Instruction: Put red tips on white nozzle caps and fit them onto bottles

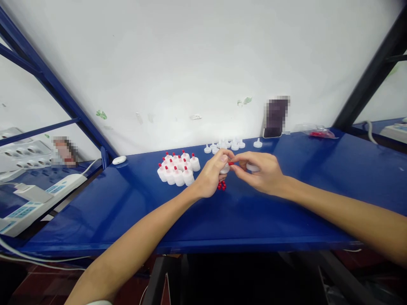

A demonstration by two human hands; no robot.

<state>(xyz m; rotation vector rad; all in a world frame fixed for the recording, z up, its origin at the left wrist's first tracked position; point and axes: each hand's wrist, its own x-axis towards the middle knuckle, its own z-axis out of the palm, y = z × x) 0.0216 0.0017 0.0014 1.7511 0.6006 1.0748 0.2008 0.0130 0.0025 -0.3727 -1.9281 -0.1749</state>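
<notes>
My left hand is closed around a white nozzle lid, partly covered by the fingers. Between thumb and index finger of my right hand is a small red cap, held against the lid's tip. Another white piece shows within the curl of my right hand; whether it is gripped there I cannot tell. Several loose red caps lie on the blue table just below my left hand. To the left stands a group of white bottles with red-capped tips. Behind my hands sit several uncapped white nozzle lids.
A phone leans on the white wall, with a plastic bag of red pieces to its right. A white oval case lies at the back left of the blue table. Power strips and cables are beyond the left frame.
</notes>
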